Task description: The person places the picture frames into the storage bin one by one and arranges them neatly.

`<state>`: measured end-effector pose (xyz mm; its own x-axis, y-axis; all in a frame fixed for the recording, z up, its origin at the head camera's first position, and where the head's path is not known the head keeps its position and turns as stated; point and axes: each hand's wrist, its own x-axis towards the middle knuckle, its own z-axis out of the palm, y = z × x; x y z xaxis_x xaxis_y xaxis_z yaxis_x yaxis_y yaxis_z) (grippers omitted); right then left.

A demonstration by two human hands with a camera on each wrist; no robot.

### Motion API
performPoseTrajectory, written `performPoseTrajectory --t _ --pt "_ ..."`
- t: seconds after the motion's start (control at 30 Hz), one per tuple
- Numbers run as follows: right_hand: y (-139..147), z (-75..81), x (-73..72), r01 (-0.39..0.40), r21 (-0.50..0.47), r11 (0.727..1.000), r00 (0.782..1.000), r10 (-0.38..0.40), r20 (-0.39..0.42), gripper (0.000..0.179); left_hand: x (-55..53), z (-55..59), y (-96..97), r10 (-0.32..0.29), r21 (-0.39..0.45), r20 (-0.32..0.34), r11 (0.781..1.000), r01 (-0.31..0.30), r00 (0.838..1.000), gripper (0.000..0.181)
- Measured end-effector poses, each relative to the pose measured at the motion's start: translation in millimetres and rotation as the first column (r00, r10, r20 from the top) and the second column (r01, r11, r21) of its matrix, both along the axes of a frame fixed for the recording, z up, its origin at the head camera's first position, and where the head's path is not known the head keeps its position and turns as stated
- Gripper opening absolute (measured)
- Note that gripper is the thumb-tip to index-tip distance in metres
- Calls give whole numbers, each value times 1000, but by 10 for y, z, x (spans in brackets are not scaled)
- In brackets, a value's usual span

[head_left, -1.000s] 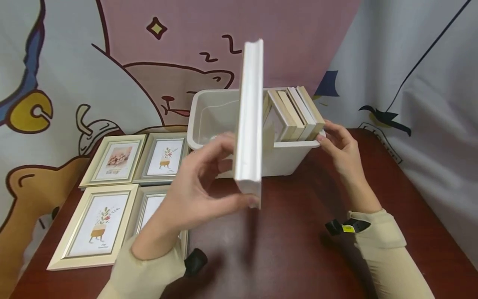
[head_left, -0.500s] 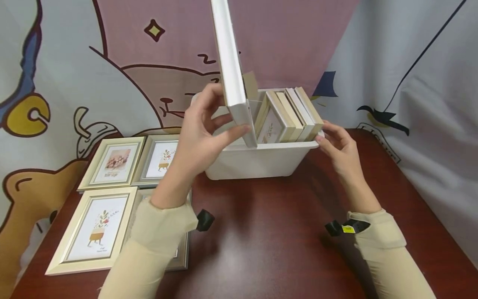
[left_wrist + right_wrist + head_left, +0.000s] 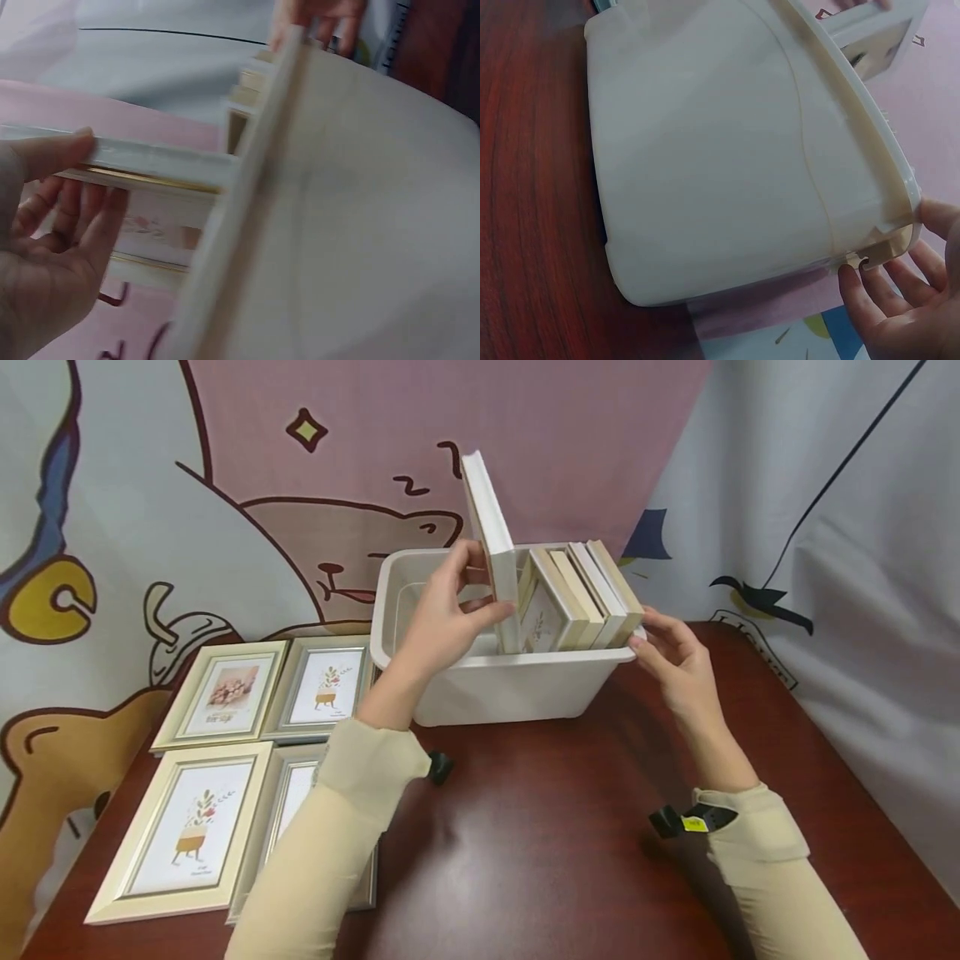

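Note:
My left hand (image 3: 450, 610) pinches a white picture frame (image 3: 491, 514) between thumb and fingers. The frame stands on edge, leaning left, with its lower end down inside a white plastic bin (image 3: 517, 689). In the left wrist view the frame (image 3: 150, 159) shows a thin gold inner line, and part of its picture is visible. Several cream and white picture frames (image 3: 577, 602) lean side by side in the bin's right part. At the bin's right end my right hand (image 3: 678, 660) grips the rim; the right wrist view has the thumb and fingers (image 3: 870, 300) around it.
On the dark red table (image 3: 555, 835), left of the bin, several framed pictures lie flat in two rows, including a cream frame (image 3: 258, 760) at the front. My left forearm partly covers one. A cartoon-printed curtain (image 3: 585, 443) hangs behind and along the sides.
My left hand has carried the white picture frame from in front of the bin, up over its rim, and lowered its end inside. The right hand has stayed on the rim.

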<state>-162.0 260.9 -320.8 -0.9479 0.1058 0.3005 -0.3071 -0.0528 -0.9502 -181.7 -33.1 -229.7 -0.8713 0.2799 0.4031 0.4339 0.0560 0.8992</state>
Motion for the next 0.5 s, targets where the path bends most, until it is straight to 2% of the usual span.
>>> performPoseTrajectory --t 0.1,0.17,0.33,0.43,0.5 --pt "-2 -5 5 -2 -7 1000 1000 2 -2 31 -110 -115 88 -13 -111 54 994 19 998 44" --pt "-5 -10 7 -7 -14 1000 1000 7 -4 30 -167 -169 168 -11 -203 77 979 26 997 44" --pt "-9 -21 6 -9 -37 999 1000 9 -14 30 -275 -232 418 -40 -378 158 921 97 987 40" --pt "-10 -18 7 -5 -37 999 1000 5 -13 30 -321 -239 507 -59 -429 219 891 150 974 35" --pt "-7 -10 8 -2 -32 999 1000 2 -12 30 -340 -227 527 -83 -390 299 899 201 951 29"
